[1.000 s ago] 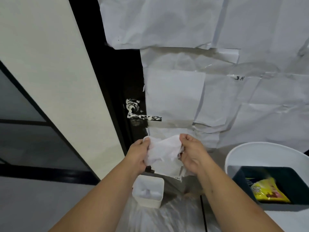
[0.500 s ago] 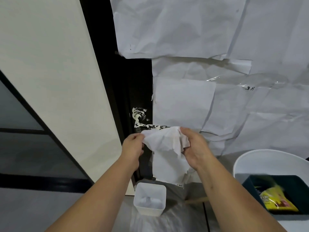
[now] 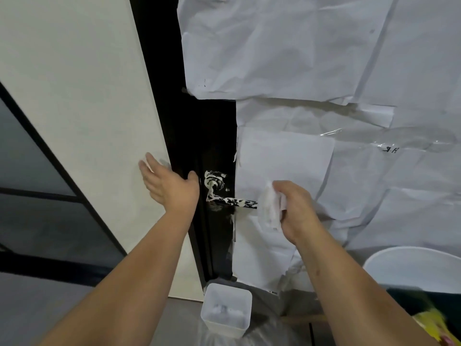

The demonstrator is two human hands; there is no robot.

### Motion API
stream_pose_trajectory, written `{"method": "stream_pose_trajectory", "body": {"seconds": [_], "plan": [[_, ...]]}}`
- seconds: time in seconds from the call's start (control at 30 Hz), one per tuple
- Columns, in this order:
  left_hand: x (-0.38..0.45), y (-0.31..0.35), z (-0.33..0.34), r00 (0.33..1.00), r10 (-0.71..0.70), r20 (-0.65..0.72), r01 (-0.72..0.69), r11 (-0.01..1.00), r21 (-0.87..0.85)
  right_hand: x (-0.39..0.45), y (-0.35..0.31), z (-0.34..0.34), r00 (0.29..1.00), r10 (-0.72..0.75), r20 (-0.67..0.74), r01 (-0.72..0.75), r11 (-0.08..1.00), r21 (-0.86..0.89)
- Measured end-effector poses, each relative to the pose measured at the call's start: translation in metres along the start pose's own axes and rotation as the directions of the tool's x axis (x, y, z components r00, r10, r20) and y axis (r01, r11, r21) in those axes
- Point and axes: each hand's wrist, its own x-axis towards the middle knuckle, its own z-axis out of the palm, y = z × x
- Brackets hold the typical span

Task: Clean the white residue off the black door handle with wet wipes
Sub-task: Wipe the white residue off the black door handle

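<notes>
Door handle (image 3: 232, 201) streaked white; right hand (image 3: 296, 211) clutches wet wipe (image 3: 270, 207) beside it.

Left hand (image 3: 169, 188) left of door handle (image 3: 232, 201) — wipe (image 3: 270, 208) at its right end, bin (image 3: 225, 312) below

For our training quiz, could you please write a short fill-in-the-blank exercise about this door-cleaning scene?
1. The wet wipe is held in the ____ hand.
2. The left hand is open and holds ____.
3. The black door handle is streaked with residue of the colour ____.
4. The small tub on the floor stands directly ____ the handle.

Missing words: right; nothing; white; below
</notes>
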Motion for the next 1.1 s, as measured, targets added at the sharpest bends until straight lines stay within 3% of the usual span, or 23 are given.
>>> {"method": "stream_pose_trajectory", "body": {"seconds": [0.13, 0.17, 0.27, 0.5, 0.57, 0.7, 0.77, 0.8, 0.93, 1.1], "plan": [[0.019, 0.002, 0.007, 0.989, 0.131, 0.069, -0.141, 0.974, 0.175, 0.009, 0.022, 0.011, 0.973, -0.204, 0.112, 0.231, 0.902, -0.365], [0.02, 0.0, 0.008, 0.986, 0.147, 0.081, -0.161, 0.966, 0.202, 0.014, 0.028, 0.011, 0.956, -0.258, 0.141, 0.294, 0.823, -0.487], [0.025, -0.012, 0.012, 0.971, 0.207, 0.123, -0.232, 0.937, 0.261, 0.027, 0.05, 0.011, 0.867, -0.456, 0.201, 0.415, 0.44, -0.796], [0.036, -0.026, 0.015, 0.937, 0.282, 0.205, -0.326, 0.918, 0.228, 0.032, 0.07, 0.008, 0.737, -0.548, 0.396, 0.501, 0.049, -0.864], [0.037, -0.029, 0.016, 0.931, 0.295, 0.215, -0.341, 0.912, 0.226, 0.035, 0.072, 0.01, 0.756, -0.549, 0.355, 0.462, 0.065, -0.884], [0.04, -0.032, 0.017, 0.926, 0.303, 0.226, -0.353, 0.906, 0.233, 0.04, 0.062, 0.016, 0.864, -0.481, 0.147, 0.319, 0.298, -0.9], [0.04, -0.033, 0.017, 0.923, 0.311, 0.225, -0.361, 0.903, 0.234, 0.04, 0.054, 0.015, 0.873, -0.481, 0.08, 0.27, 0.339, -0.901], [0.04, -0.033, 0.018, 0.923, 0.314, 0.223, -0.364, 0.9, 0.238, 0.038, 0.053, 0.015, 0.846, -0.523, 0.105, 0.298, 0.301, -0.906], [0.041, -0.034, 0.018, 0.923, 0.311, 0.227, -0.364, 0.897, 0.251, 0.029, 0.074, 0.013, 0.709, -0.586, 0.393, 0.452, -0.051, -0.891], [0.041, -0.035, 0.02, 0.923, 0.329, 0.201, -0.374, 0.891, 0.256, 0.038, 0.07, 0.014, 0.711, -0.588, 0.386, 0.408, -0.102, -0.907]]}}
